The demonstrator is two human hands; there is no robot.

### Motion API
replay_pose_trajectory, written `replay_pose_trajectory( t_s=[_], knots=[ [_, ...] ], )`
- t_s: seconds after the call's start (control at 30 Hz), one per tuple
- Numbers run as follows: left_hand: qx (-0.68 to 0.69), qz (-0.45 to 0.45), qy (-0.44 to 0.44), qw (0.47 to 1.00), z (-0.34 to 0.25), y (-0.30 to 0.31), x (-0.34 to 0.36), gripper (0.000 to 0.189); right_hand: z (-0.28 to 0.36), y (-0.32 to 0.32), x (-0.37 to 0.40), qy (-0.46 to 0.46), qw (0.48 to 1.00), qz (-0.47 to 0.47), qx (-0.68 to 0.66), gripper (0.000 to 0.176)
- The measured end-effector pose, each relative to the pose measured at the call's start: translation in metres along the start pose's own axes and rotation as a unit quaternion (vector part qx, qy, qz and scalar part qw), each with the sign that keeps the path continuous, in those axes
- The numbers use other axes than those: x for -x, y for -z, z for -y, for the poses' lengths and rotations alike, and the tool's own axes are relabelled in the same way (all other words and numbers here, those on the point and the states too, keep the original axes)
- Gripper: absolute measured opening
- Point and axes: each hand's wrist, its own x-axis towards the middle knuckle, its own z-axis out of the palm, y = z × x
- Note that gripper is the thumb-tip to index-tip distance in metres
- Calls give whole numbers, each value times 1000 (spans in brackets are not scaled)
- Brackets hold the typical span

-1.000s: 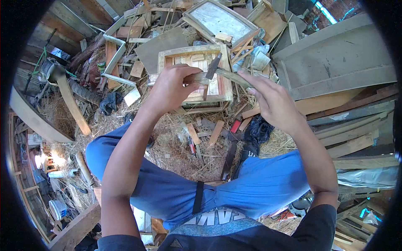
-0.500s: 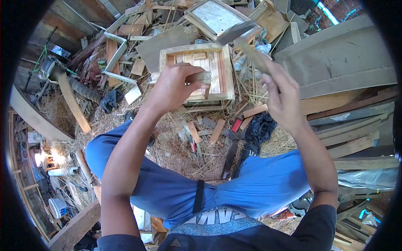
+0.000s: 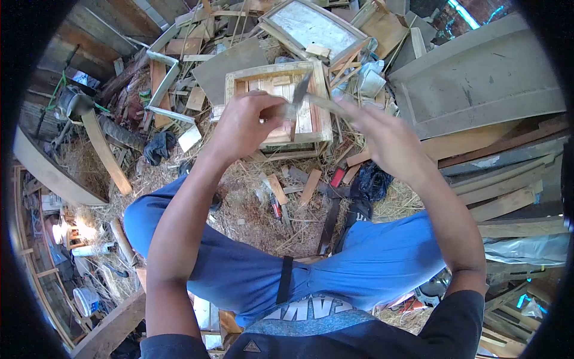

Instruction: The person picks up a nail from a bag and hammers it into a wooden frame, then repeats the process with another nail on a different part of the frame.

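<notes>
Your two hands stand apart from each other at the upper centre of the frame, each occupied. Your left hand is clamped on a short wood piece, thumb below and fingers above, the free end pointing toward the right of the frame. Your right hand grips a hammer by its handle, the fingers lying along it and softened by blur. The hammer's head is tilted, and its lower end overlaps the end of the wood piece in this view; whether the two touch, you cannot tell from here.

Behind your hands lies a pale, weathered wooden frame with slats inside it. Beyond it, at the top of the frame, rests a second frame with a whitish panel. A large grey panel leans at the upper right, above stacked boards.

On the straw-strewn ground below your hands, note a red object just beside a crumpled black bag; small wood offcuts lie to their left. Your blue trousers span the lower centre, and a white bucket sits at the lower left.
</notes>
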Motion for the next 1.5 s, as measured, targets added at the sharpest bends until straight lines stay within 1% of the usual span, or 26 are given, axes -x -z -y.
replay_pose_trajectory(
  t_s=[0.03,0.07,0.17,0.23,0.27,0.33,0.37,0.43,0.47,0.53,0.57,0.63,0.67,0.73,0.87,0.93,1.07,1.1,1.13,1.17,1.23,1.27,1.33,1.37,1.43,1.5],
  knots=[
    [-2,0,-5,1000,-2,1,-1,41,-1,4,0,-32,986,147,69,60],
    [-1,7,10,1000,-6,2,-2,41,-4,5,-1,-33,987,141,70,60],
    [21,15,37,999,-1,-2,0,41,-4,1,-2,16,996,73,-37,61],
    [17,-3,18,1000,-1,-2,1,41,7,2,-7,20,988,-120,-97,64],
    [9,-11,20,1000,-2,-3,1,41,-2,-1,-5,20,988,-119,-97,64],
    [9,4,19,1000,-1,-1,1,42,-15,-6,-5,156,986,-43,-26,66],
    [10,16,17,1000,-2,1,-1,42,-17,-4,1,155,986,-47,-24,66],
    [-2,24,30,999,-4,4,-5,42,7,7,-3,-44,978,183,87,64],
    [-11,34,50,998,-4,3,-4,42,4,4,-2,-45,978,183,85,64],
    [-4,21,35,999,-1,1,-2,41,-2,-3,-2,42,996,-7,-76,64],
    [1,9,16,1000,1,-1,-1,41,-2,-3,0,42,996,-1,-78,64],
    [5,19,20,1000,1,0,-1,41,7,1,-3,6,989,-125,-77,67],
    [4,14,17,1000,1,0,-1,41,6,2,-1,5,989,-127,-77,67],
    [-1,11,6,1000,-2,2,-2,42,2,5,2,-11,981,160,108,68],
    [-11,16,19,1000,-1,1,-3,43,1,2,-5,-29,985,159,67,67],
    [6,5,15,1000,2,-2,0,44,0,-4,-9,100,986,-123,-47,69],
    [-1,20,27,999,-2,1,0,43,0,-8,-1,106,981,-158,-47,67],
    [-2,31,42,999,-4,3,-2,43,7,2,-1,22,999,34,24,67],
    [-6,30,36,999,-5,4,-4,43,10,8,-3,-63,969,222,93,68],
    [5,24,32,999,-4,3,-4,43,7,7,-2,-65,970,217,92,68],
    [19,18,37,999,-2,1,-2,42,0,2,1,8,997,55,-58,76],
    [6,16,29,999,-2,1,-2,42,-1,0,1,9,996,61,-60,76],
    [1,9,15,1000,1,0,-1,40,3,-2,-3,13,987,-137,-83,84],
    [1,8,15,1000,2,0,0,40,0,-1,-1,13,987,-137,-83,84],
    [5,0,-1,1000,3,-1,0,41,0,3,4,15,990,128,61,72],
    [17,1,12,1000,-1,-1,-1,40,10,12,-2,-37,978,187,80,71]
  ],
)
